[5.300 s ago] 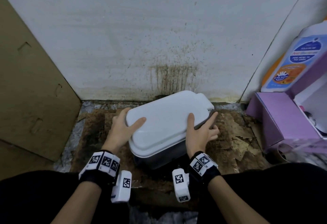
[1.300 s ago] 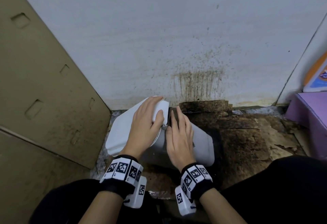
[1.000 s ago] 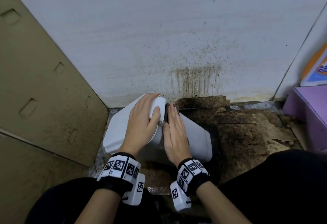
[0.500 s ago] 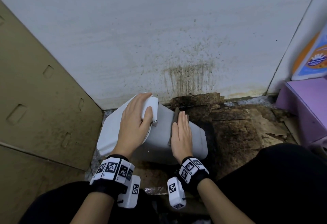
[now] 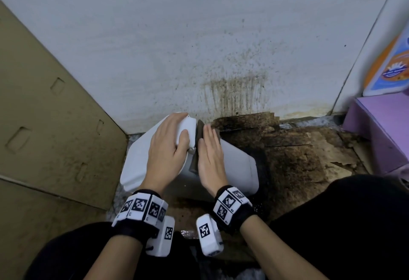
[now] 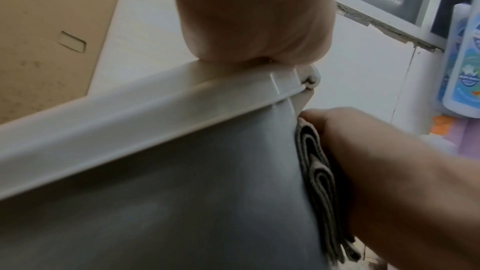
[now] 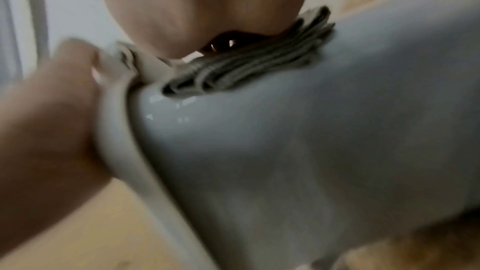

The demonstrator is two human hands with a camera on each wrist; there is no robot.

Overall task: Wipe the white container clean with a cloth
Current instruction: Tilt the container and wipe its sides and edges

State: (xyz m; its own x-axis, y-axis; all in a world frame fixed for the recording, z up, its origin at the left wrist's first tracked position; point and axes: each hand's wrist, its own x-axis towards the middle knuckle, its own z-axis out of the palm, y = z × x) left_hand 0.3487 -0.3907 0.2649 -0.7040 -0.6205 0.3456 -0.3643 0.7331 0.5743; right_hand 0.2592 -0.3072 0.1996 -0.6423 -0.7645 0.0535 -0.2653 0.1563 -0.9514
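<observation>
The white container (image 5: 239, 169) lies tipped on its side on the floor, with its white lid (image 5: 135, 164) facing left. My left hand (image 5: 168, 153) grips the lid's upper corner, fingers over the top and thumb on the rim. Flat on the grey side wall, my right hand (image 5: 210, 158) presses a folded grey-brown cloth (image 5: 195, 147) right beside the lid's rim. In the left wrist view the cloth (image 6: 319, 182) shows as stacked folds under my right hand (image 6: 389, 171). The right wrist view is blurred but shows the cloth (image 7: 246, 69) on the wall (image 7: 311, 151).
A brown cardboard panel (image 5: 44, 124) leans close on the left. A stained white wall (image 5: 221, 47) rises just behind the container. Dirty brown cardboard (image 5: 298, 158) covers the floor to the right. A purple box (image 5: 376, 138) and a detergent bottle (image 5: 391, 65) stand at far right.
Five seconds ago the container stood upright; it now lies on its side. In the last half second my right hand slid the cloth left, back against the lid's rim.
</observation>
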